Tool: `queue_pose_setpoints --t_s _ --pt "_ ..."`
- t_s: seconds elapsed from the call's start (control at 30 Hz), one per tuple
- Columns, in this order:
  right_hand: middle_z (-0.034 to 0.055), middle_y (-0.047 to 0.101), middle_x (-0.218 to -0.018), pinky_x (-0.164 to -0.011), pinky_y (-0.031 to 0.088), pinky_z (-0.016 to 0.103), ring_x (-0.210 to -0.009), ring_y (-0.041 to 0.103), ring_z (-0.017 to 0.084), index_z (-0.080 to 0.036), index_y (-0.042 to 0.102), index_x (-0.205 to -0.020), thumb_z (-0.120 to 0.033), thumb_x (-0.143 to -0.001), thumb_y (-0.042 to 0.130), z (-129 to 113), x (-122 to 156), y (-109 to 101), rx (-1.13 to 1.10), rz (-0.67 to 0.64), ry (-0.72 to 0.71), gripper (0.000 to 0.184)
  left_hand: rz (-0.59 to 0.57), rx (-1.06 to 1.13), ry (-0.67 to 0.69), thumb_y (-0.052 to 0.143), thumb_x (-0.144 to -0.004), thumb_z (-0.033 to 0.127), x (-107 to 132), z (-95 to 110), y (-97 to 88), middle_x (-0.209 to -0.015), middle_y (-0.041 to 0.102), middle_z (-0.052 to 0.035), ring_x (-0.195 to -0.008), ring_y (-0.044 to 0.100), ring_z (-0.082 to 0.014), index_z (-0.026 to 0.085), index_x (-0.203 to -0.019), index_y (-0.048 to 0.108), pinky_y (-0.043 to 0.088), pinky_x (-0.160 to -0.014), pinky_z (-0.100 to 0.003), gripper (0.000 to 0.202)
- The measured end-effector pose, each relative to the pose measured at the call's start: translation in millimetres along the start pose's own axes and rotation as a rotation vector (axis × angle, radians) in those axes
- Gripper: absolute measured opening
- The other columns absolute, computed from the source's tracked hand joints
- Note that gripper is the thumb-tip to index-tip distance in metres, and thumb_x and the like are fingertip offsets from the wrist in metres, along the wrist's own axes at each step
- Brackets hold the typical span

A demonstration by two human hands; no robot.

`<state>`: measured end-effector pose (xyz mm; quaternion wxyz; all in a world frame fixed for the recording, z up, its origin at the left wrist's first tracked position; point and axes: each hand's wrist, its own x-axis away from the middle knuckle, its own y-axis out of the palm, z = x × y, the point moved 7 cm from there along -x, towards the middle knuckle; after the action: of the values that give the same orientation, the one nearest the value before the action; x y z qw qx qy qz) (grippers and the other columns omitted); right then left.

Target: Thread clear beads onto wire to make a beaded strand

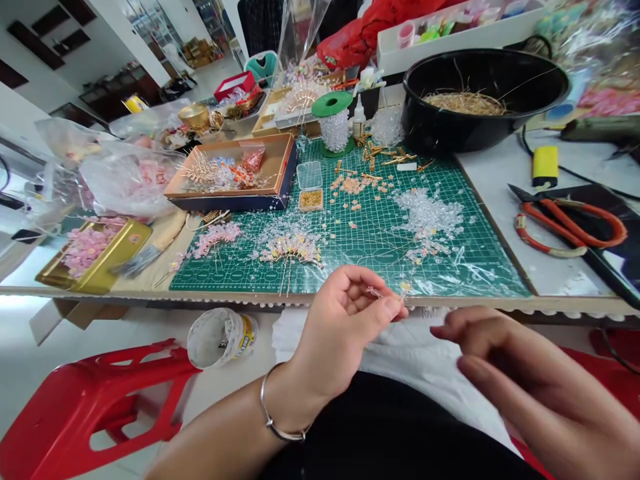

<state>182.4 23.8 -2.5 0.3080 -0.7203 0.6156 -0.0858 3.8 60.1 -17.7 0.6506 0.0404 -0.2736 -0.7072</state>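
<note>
My left hand is closed at the table's front edge, thumb and forefinger pinching a small beaded wire sprig with clear and yellowish beads. Part of the sprig is hidden by the fingers. To its right, my right hand hovers slightly blurred, thumb and fingers apart with nothing visible between them. Beyond the hands, a pile of clear beads lies on the green cutting mat. A beaded hair comb and a pink beaded piece rest toward the left.
Orange-handled scissors and a black basin are on the right. Behind the mat stand a green spool and an open box. A gold tin holds pink pieces. Below sit a bucket and red stool.
</note>
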Motion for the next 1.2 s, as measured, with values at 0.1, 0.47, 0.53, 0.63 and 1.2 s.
queue_pose_setpoints --t_s 0.1,0.47,0.53,0.63,1.2 --pt "-0.0002 0.072 -0.079 -0.053 0.059 0.021 -0.06 0.07 0.015 -0.026 0.06 -0.108 -0.037 -0.094 0.06 -2.7 -4.2 22.7 0.004 -0.099 0.071 0.018 -0.047 -0.081 0.055 0.077 -0.083 0.019 4.1 3.5 1.7 -0.085 0.069 0.0014 -0.084 0.069 -0.012 0.02 -0.093 0.06 0.052 -0.083 -0.025 0.02" --pt "0.0067 0.078 -0.083 -0.047 0.053 0.026 -0.061 0.074 0.019 -0.018 0.065 -0.107 -0.004 -0.085 0.041 -35.5 -7.6 49.3 0.312 -0.296 -0.391 0.035 -0.085 -0.043 -0.007 0.074 -0.087 0.019 5.4 -4.2 1.3 -0.087 0.067 0.0016 -0.082 0.067 -0.0101 0.019 -0.098 0.055 0.05 -0.08 -0.024 0.023" --pt "0.0046 0.073 -0.07 -0.046 0.047 0.027 -0.053 0.068 0.019 -0.018 0.066 -0.098 -0.003 -0.084 0.042 -40.3 -5.3 54.8 0.328 -0.337 -0.452 0.032 -0.101 -0.012 -0.02 0.073 -0.088 0.018 6.6 -5.9 4.2 -0.087 0.066 0.0027 -0.083 0.067 -0.01 0.02 -0.101 0.051 0.05 -0.083 -0.026 0.025" --pt "0.0012 0.064 -0.059 -0.046 0.039 0.029 -0.046 0.057 0.017 -0.019 0.067 -0.09 -0.001 -0.083 0.042 -46.1 -3.6 58.5 0.277 -0.342 -0.48 0.032 -0.106 0.008 -0.033 0.071 -0.09 0.016 9.7 -8.6 7.6 -0.088 0.065 0.0036 -0.083 0.067 -0.0099 0.02 -0.103 0.048 0.049 -0.086 -0.028 0.028" --pt "0.0014 0.077 -0.116 -0.078 0.065 0.034 -0.099 0.076 0.028 -0.037 0.065 -0.128 -0.03 -0.095 0.057 24.4 21.8 16.5 0.106 -0.52 -0.033 0.034 -0.099 -0.033 -0.097 0.081 -0.079 0.016 -0.6 6.0 -3.7 -0.077 0.065 0.0039 -0.07 0.069 -0.012 0.017 -0.104 0.053 0.055 -0.072 -0.027 0.038"
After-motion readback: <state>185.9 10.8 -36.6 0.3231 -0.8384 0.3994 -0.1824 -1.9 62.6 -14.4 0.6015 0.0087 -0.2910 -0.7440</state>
